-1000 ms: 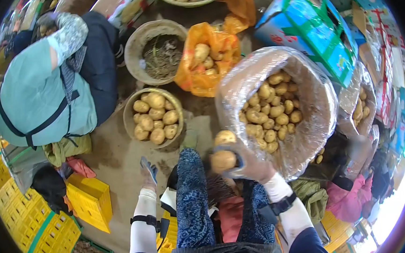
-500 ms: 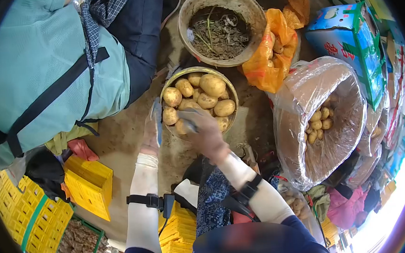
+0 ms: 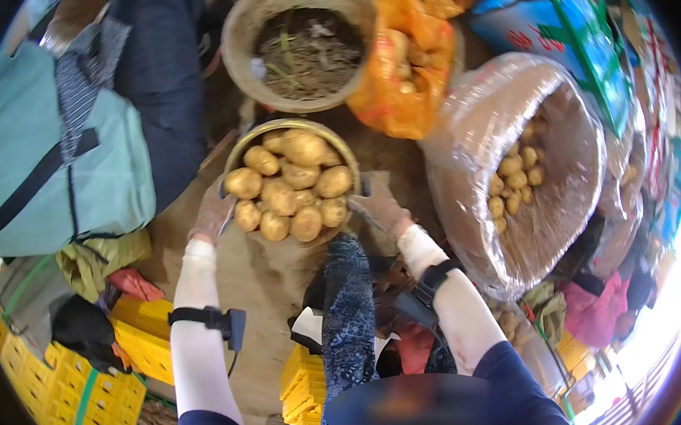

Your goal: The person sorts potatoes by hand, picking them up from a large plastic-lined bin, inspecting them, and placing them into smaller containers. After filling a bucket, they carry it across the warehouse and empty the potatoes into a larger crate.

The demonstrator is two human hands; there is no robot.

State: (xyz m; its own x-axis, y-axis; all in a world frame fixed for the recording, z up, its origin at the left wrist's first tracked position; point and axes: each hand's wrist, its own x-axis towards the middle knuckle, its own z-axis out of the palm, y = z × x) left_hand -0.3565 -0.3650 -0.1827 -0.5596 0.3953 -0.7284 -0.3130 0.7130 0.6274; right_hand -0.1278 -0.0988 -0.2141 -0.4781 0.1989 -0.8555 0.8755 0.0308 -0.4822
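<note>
Between both hands, on ground ahead of knees: potato basket (image 3: pixel 235 151). Left hand (image 3: pixel 213 213) grips left rim, right hand (image 3: pixel 378 204) grips right rim, fingers curled closed. Both equally near; big lined sack (image 3: pixel 507 106) lies rightward.

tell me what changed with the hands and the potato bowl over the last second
The right hand dropped its potato into the bowl of potatoes, then shifted to the bowl's right rim. The left hand came up to grip the left rim. The bowl stayed on the ground, as did the lined sack.
</note>
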